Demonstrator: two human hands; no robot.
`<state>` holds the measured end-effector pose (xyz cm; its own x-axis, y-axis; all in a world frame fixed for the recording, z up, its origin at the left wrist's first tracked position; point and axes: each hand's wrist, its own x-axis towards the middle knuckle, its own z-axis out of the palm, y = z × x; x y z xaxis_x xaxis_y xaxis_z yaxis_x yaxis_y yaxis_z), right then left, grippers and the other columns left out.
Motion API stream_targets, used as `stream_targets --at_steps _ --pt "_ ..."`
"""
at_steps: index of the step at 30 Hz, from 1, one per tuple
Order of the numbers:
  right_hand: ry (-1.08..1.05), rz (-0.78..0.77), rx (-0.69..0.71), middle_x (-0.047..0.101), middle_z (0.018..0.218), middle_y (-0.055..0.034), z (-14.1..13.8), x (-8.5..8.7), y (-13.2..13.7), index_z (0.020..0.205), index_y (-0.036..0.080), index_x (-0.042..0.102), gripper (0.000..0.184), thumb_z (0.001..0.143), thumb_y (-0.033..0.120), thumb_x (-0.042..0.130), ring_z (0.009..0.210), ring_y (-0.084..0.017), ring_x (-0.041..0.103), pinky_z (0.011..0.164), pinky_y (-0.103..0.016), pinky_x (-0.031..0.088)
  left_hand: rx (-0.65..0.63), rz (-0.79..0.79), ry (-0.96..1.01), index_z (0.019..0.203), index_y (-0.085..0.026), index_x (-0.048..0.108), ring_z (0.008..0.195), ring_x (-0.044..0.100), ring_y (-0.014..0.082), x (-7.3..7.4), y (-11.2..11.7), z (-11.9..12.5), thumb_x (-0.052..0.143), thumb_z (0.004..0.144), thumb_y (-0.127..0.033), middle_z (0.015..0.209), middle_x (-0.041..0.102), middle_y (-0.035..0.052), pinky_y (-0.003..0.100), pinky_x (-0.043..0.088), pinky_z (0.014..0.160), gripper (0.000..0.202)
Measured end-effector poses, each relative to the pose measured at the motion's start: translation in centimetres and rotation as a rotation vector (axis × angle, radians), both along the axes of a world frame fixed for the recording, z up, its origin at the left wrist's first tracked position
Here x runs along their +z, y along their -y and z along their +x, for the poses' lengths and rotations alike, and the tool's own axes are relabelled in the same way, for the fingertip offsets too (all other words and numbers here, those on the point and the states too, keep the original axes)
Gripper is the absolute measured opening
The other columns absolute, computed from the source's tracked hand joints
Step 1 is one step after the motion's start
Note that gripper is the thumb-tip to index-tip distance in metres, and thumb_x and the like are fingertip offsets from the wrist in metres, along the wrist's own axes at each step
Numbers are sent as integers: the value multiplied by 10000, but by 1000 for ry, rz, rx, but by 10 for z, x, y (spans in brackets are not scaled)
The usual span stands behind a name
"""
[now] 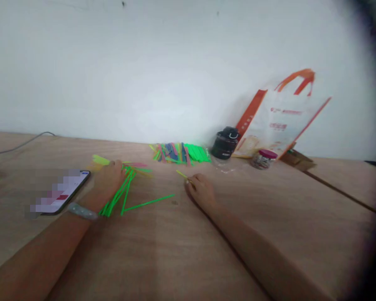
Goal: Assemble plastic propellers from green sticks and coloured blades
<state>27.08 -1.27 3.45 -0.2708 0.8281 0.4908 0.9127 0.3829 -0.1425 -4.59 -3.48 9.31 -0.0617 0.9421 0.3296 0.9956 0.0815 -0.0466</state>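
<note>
Head | left hand (108, 179) curled on green strips (120, 194) | right hand (200, 191) pinching yellow strip (181, 174) | tabletop (253, 217) open rightward

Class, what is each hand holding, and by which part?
The right hand pinches a thin yellow strip by its near end, between the fingertips. The left hand lies over a bunch of green strips; whether it grips them cannot be told.

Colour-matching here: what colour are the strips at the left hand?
The strips are neon green; see the head view.

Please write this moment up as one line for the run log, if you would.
left hand holding green sticks | right hand pinching yellow stick | nearby: coloured stick pile; phone
</note>
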Motion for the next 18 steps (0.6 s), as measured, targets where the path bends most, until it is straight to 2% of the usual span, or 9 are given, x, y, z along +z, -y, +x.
stream_targets --at_steps 4,7,9,12,15,18 --pt "-35 5 27 606 915 -101 0 0 1 906 161 668 252 879 237 429 895 -209 515 829 -328 395 15 -79 80 986 -111 542 789 642 262 1 1 -2 304 918 -256 851 655 135 339 474 661 287" --pt "-112 2 68 613 902 -106 0 3 3 897 163 667 259 874 236 420 893 -217 524 829 -344 402 -48 30 112 1057 -105 533 873 630 259 4 3 5 338 910 -247 943 649 144 349 477 724 282" --pt "-224 -15 116 618 911 -102 -3 6 6 903 169 661 263 876 242 409 896 -212 533 829 -343 409 -163 127 163 1120 -123 517 934 610 238 4 8 14 371 907 -244 1011 638 121 348 468 796 284" --pt "-466 -115 176 622 875 -75 -11 10 14 869 189 648 264 881 320 419 832 -192 550 762 -321 431 -409 199 261 1125 -156 523 957 589 208 -2 20 35 413 905 -233 1025 632 79 338 457 851 258" --pt "-722 -319 194 601 728 -37 -22 12 26 788 195 635 360 872 467 415 688 -168 543 647 -292 428 -640 155 311 1076 -171 547 951 579 186 -14 35 62 409 919 -214 1020 624 60 321 465 844 214" --pt "-918 -580 275 572 650 -10 -32 11 39 772 207 627 423 837 573 423 588 -140 513 546 -259 397 -741 102 302 1041 -176 560 906 579 178 -27 47 82 379 934 -214 978 617 55 325 479 819 213"
